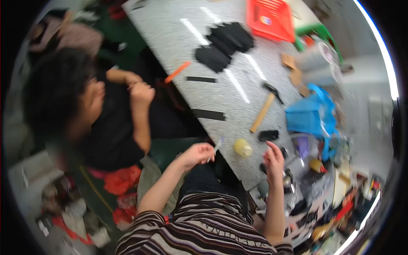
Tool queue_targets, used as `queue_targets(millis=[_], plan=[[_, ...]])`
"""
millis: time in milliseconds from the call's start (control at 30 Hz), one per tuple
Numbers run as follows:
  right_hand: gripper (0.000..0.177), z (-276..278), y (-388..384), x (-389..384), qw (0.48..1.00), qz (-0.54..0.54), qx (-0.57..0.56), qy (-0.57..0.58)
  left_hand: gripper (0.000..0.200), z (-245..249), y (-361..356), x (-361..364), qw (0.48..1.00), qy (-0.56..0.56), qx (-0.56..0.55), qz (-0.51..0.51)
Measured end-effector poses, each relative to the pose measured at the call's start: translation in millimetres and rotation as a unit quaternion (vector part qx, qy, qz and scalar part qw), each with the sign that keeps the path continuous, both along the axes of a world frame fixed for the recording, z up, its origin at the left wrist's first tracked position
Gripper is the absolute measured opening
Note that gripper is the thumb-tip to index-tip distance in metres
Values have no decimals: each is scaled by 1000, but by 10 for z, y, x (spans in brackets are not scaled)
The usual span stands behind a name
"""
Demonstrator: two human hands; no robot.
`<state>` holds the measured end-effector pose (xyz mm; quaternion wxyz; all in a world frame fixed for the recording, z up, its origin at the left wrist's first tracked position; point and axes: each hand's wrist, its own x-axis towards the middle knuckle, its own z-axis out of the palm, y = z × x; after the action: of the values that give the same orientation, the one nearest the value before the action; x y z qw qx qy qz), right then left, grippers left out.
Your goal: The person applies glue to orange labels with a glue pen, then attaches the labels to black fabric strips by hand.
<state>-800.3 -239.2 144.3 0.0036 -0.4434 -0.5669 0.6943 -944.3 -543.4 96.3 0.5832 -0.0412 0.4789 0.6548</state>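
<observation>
My left hand [198, 154] is closed round a thin pale stick-like tool [219, 145], held just off the table's near edge. To the right, my right hand [273, 160] is raised with its fingers apart and nothing visible in it. Between the hands stands a yellowish bottle [242, 148] on the grey table [221, 93]. A small black object [268, 135] lies just beyond my right hand. Farther up is a hammer [263, 112] with a wooden handle. Two black strips [209, 114] lie near the table's left edge.
A co-worker [114, 114] sits at the left. Stacked black pieces [225, 44], an orange tool [177, 72] and a red basket [270, 19] are on the far part of the table. A blue container [308, 114] and assorted clutter stand at the right.
</observation>
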Motion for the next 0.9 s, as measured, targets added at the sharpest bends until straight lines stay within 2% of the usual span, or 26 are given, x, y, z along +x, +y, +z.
queue_targets(millis=[67,133,167,200,233,267,300,333,367,400,433,467,500,533,567,600,633,667,700,767,833,900], plan=[[38,-78,79,100,1000,-8,-22,6,19,-563,-836,647,987,-41,-152,-31],[38,-132,118,195,999,1,-25,28,17,-938,-2285,1306,935,-237,-228,137],[35,-179,146,227,999,9,-16,31,11,-792,-2976,1538,883,-175,-350,260],[33,-228,188,249,999,20,-14,30,12,-972,-4039,1872,805,-96,-409,419],[32,-236,216,323,999,23,-6,25,25,-723,-4837,2015,727,27,-369,578],[29,-178,199,343,1000,16,-8,14,39,-478,-5621,2150,646,169,-293,685],[27,-112,180,310,1000,4,-6,3,57,161,-5710,1919,471,49,-234,849],[26,-102,172,304,1000,-9,7,-19,71,599,-5546,1779,392,85,-285,871],[25,-89,161,310,1000,0,14,-25,74,520,-5851,1812,403,52,-290,866],[25,-14,126,301,1000,4,4,-22,70,339,-5997,1954,572,82,-376,725],[24,31,77,296,999,12,20,-24,53,155,-5710,1920,640,48,-453,619],[24,-65,55,358,1000,6,-6,15,34,-652,-6454,2121,881,60,-174,436],[25,-51,9,355,1000,4,-7,13,24,-971,-5952,2121,851,50,-398,339],[24,-58,-16,346,1000,4,-5,10,16,-965,-4816,1868,792,-10,-572,216],[21,-77,-19,305,1000,13,6,6,17,-1608,-4469,1893,834,43,-540,101],[21,-116,-1,196,998,47,53,-6,24,-1414,-3427,1552,871,95,-477,-73],[20,-188,37,44,992,81,99,-20,30,-1332,-2642,1361,863,263,-410,-137],[21,-354,105,-134,986,105,129,2,34,-1172,-1942,1151,845,351,-363,-174],[23,-556,194,-355,978,132,157,23,36,-860,-1317,941,839,408,-309,-183],[26,-900,369,-933,922,203,322,66,31,-420,-519,647,815,499,-221,-195],[27,-1122,485,-1598,878,235,414,48,26,-9,-135,564,891,405,-173,-104],[24,-1277,577,-2136,716,245,651,55,22,88,-53,584,889,427,-163,-41]])
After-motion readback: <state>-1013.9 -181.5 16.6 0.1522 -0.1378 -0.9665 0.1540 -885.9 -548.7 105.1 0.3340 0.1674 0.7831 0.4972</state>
